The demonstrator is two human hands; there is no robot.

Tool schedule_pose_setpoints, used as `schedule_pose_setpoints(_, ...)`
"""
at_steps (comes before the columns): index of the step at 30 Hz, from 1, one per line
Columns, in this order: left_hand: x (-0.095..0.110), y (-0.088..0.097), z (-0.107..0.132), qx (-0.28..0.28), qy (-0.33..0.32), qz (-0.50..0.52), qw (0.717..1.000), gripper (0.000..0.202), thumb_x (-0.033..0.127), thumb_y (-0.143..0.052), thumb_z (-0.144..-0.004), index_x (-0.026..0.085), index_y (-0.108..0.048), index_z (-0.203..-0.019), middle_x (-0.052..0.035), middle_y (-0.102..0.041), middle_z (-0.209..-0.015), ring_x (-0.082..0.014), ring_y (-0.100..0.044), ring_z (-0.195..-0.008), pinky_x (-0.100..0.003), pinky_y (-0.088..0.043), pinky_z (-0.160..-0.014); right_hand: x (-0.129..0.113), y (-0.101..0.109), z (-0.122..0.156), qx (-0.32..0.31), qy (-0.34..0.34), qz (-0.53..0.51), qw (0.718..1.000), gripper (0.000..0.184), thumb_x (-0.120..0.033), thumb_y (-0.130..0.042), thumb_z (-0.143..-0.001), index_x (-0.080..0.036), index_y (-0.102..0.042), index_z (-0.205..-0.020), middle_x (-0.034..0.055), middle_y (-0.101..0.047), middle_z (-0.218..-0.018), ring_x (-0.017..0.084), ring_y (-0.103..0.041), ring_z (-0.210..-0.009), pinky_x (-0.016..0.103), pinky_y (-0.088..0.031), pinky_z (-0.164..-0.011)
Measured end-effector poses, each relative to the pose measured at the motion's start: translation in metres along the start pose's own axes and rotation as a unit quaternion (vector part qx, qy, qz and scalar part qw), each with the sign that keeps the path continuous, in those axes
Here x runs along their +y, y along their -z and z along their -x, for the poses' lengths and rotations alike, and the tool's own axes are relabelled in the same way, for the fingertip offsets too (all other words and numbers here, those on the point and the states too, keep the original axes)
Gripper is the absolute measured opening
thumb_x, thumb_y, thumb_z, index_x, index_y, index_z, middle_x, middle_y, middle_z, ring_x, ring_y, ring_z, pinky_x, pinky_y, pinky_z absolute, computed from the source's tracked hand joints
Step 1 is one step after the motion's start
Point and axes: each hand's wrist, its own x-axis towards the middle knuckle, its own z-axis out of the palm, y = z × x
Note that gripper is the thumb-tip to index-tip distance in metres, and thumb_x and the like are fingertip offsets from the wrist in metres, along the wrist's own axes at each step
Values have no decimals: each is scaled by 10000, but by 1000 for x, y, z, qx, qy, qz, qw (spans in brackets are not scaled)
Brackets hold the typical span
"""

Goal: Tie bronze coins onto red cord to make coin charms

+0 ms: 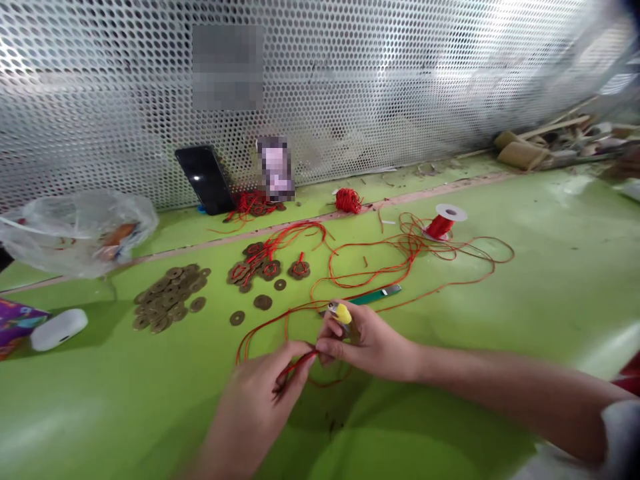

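My left hand (260,393) is closed, pinching a red cord (301,362) between thumb and fingers. Its tip meets my right hand (375,345), whose thumb and forefinger press together at the cord's end. Tucked in that same right hand is a lighter with a yellow top (343,314), its metal head pointing up. I see no flame. Loose red cord (260,328) loops on the table behind both hands. Just beyond the right hand lies a flat green tool with a metal end (375,295).
A pile of brass holed coins (170,297) lies left, near coins tied with red cord (250,265). A cord spool (440,225) and red cord ball (349,200) stand farther back. Two phones lean on the perforated metal wall (320,87). A plastic bag (75,230) and white case (59,329) are left.
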Motion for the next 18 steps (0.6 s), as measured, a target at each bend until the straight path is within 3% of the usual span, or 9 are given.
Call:
schedule_pose_setpoints(11,-5,0,4,0,56,9,998,204,321,-470,-919,220,-623,-831,91,-456,-461,-66,-412,-376,-165,-282,-382,-11,4,-1,61,43,134,988,96,-225,-617,-834,-178,-549,-786,-4,-625,-740,103,-580,-687,216,-460,-668)
schedule_pose_setpoints(18,-3,-1,5,5,42,-15,999,200,303,-456,-931,218,-631,-888,57,-586,-561,-79,-519,-449,-156,-351,-416,-13,4,-2,64,42,139,987,103,-245,-617,-834,-176,-559,-784,-1,-603,-733,102,-561,-676,218,-467,-656)
